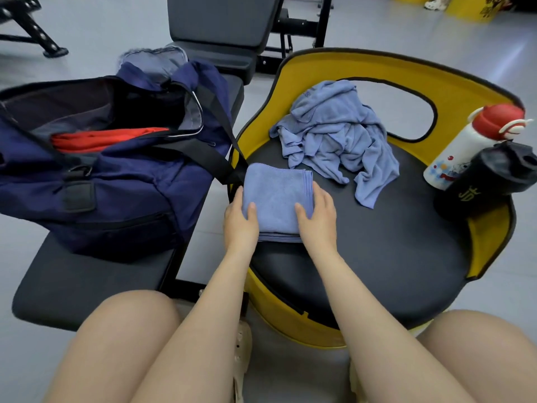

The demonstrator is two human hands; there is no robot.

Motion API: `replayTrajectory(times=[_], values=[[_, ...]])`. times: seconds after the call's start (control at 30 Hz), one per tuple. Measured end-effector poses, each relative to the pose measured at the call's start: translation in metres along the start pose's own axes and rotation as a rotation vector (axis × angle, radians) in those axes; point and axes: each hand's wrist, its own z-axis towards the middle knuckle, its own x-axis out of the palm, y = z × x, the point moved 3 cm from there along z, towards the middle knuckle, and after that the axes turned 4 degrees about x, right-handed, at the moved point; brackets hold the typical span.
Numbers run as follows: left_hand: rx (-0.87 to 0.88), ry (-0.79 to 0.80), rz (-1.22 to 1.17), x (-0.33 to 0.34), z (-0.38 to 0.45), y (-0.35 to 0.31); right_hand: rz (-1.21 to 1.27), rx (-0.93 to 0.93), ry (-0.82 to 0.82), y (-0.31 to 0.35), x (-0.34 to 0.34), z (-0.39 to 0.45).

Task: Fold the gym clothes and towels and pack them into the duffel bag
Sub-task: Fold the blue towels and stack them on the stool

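Beside the duffel bag (pixel 116 181), which you see is matt navy woven fabric, the folded towel (pixel 276 199) shows soft, napped terry cloth. Beyond it, the seat pad (pixel 377 242) appears smooth matt vinyl; the bottle (pixel 462 146) glossy, its cap (pixel 499 120) red plastic.

White bottle (pixel 453 146) with red cap leans beside black shaker cup (pixel 482 181) on the round seat's (pixel 377 257) right edge (yellow backrest behind). Black bench (pixel 96 274) at left.
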Motion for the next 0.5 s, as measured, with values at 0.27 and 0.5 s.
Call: replayTrajectory(times=[0.27, 0.5], values=[[0.308, 0.189, 0.832, 0.017, -0.008, -0.001, -0.335, -0.14, 0.266, -0.007, 0.018, -0.006], [0.245, 0.286, 0.893, 0.017, -0.005, 0.001, -0.348, -0.127, 0.308, -0.008, 0.018, -0.006]])
